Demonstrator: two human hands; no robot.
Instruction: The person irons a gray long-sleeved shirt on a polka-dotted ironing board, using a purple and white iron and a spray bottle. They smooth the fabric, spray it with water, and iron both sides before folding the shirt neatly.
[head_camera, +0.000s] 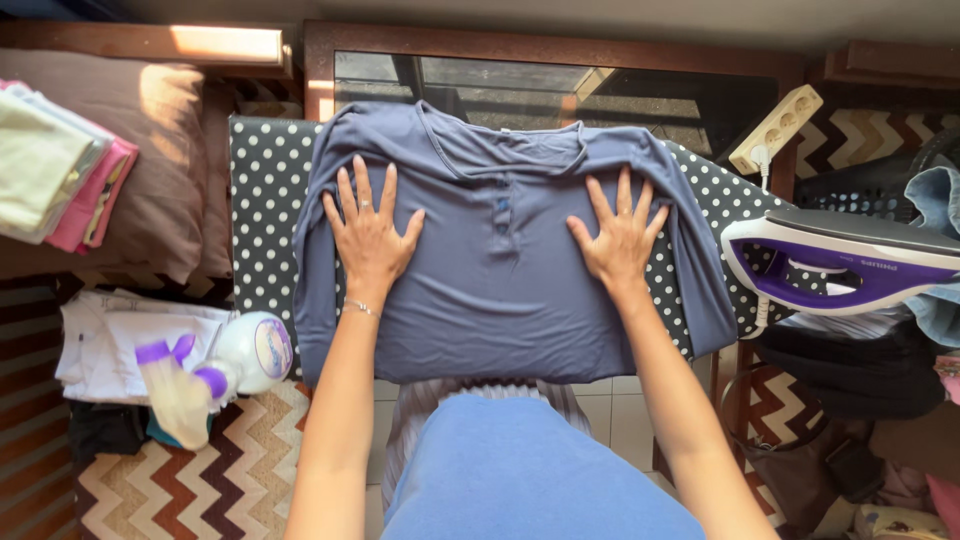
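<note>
A blue-grey buttoned shirt (500, 290) lies spread, front up, over a black ironing board cover with white dots (262, 200). My left hand (368, 232) rests flat on the shirt's left side, fingers apart, a ring on one finger and a thin bracelet at the wrist. My right hand (622, 235) presses flat on the shirt's right side, fingers spread too. Neither hand holds anything. The collar points away from me, and the sleeves hang off both sides of the board.
A purple and white iron (845, 262) sits at the board's right end, with a cream power strip (775, 128) behind it. A spray bottle (235, 360) lies at the left over white cloth. Folded laundry (55, 165) rests on a brown cushion. Bags crowd the floor at right.
</note>
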